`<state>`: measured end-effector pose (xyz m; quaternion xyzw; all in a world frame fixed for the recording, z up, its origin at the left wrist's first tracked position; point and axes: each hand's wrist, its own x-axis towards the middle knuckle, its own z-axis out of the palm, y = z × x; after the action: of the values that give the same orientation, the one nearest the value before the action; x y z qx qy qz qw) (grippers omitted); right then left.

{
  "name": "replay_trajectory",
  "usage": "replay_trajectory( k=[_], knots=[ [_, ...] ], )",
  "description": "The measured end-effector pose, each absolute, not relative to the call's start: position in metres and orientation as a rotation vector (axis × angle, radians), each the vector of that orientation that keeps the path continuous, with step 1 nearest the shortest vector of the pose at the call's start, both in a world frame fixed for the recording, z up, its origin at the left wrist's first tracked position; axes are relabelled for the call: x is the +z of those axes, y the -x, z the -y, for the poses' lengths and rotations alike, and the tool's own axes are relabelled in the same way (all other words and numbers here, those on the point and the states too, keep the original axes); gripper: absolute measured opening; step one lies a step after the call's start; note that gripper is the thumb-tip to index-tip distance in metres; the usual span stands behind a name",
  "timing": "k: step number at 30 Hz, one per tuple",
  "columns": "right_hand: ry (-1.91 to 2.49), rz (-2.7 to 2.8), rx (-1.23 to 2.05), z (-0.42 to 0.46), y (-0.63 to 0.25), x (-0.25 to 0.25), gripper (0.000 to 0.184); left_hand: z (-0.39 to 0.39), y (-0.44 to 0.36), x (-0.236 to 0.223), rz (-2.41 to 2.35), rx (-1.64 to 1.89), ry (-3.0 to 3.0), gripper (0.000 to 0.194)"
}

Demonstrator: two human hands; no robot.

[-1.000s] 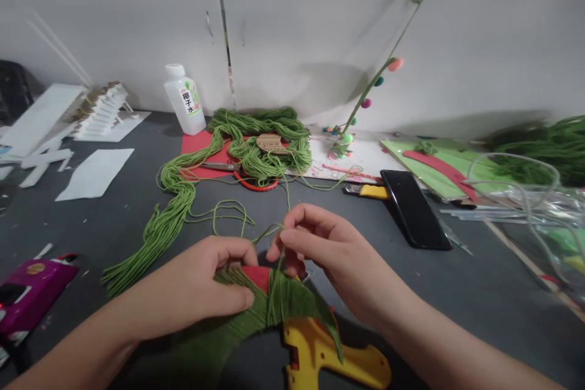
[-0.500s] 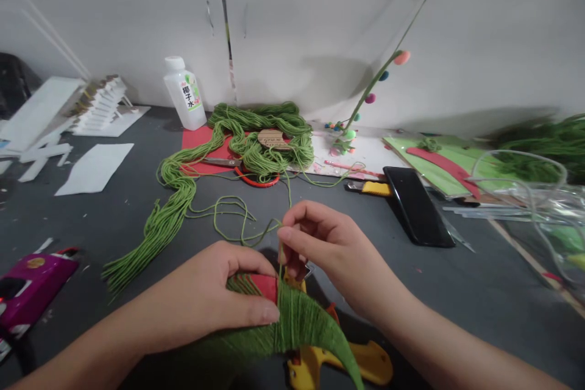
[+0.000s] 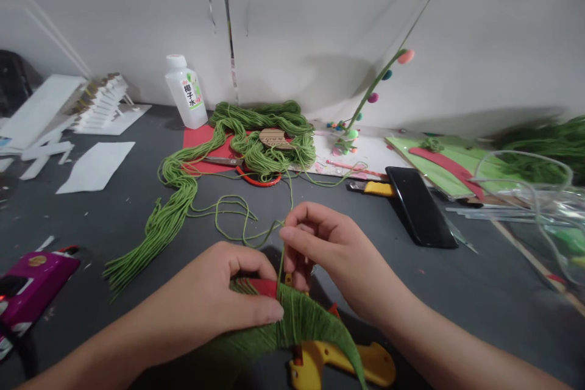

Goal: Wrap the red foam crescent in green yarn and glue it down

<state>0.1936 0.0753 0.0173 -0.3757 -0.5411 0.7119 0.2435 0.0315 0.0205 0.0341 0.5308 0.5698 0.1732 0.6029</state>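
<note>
A curved red strip point(image 3: 264, 287), mostly wrapped in green yarn point(image 3: 315, 320), is gripped by my left hand point(image 3: 233, 292), thumb in front and fingers behind. Some red shows bare beside my thumb, with a few yarn turns to its left. My right hand point(image 3: 322, 244) pinches a strand of green yarn point(image 3: 281, 256) just above the strip, and the strand runs taut down to the wrapped part. Loose yarn trails from there to the green skein point(image 3: 269, 116). Beneath the strip lies a yellow tool point(image 3: 315, 365), partly hidden.
Scissors point(image 3: 260, 180) lie by the skein on red paper. A white bottle point(image 3: 186, 92) stands behind. To the right are a phone point(image 3: 418, 207), a yellow cutter point(image 3: 379, 189) and green sheets point(image 3: 439, 173). A purple device point(image 3: 41, 277) sits at left.
The red strip has tilted slightly, so less bare red shows. My right hand has barely moved and keeps its pinch on the strand. The view has shifted a little.
</note>
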Motion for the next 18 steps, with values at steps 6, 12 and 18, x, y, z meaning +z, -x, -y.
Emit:
replay_trajectory(
  k=[6, 12, 18],
  knots=[
    [1.098, 1.983, 1.879, -0.082, -0.202, 0.023, 0.017, -0.023, -0.028, 0.026, -1.369, 0.502, -1.26, 0.016],
    [1.126, 2.22, 1.731, -0.08, -0.205, 0.025, 0.02, -0.024, -0.021, 0.021, -1.416, 0.543, -1.313, 0.014],
    [1.139, 2.194, 1.56, -0.072, -0.202, 0.033, 0.019, -0.025, -0.013, 0.025, -1.366, 0.484, -1.269, 0.019]
  ],
)
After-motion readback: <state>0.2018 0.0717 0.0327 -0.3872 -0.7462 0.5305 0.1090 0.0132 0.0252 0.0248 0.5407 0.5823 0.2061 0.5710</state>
